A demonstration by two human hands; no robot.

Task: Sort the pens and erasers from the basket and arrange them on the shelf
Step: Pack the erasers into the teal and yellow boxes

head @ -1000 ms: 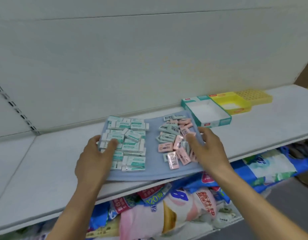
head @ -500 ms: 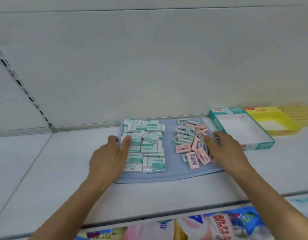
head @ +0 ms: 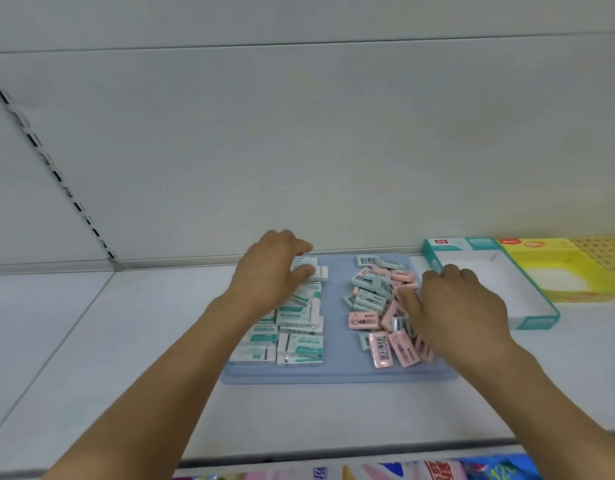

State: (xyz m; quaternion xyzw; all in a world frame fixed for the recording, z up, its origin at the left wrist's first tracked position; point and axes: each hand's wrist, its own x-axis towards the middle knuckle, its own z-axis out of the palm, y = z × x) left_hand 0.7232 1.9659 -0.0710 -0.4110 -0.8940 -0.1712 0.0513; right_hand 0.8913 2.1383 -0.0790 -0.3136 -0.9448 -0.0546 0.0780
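Left hand [head: 271, 271] has reached farther back onto white erasers [head: 292, 323].

- Pink eraser [head: 363, 321], lying on the blue mat [head: 333, 374] at the left edge of the pink pile: sleeve bears the grade mark "4B" beside a small line drawing.
- Pale green eraser [head: 367, 301], just behind that pink eraser: sleeve bears "4B".
- Barcodes stand on several eraser sleeves on the mat; their digits are too small to read.
- Teal box [head: 486, 282], right of the mat: a red label on its rear rim, wording illegible.
- White-and-green erasers [head: 299, 344], left half of the mat: green printed bands, wording illegible.
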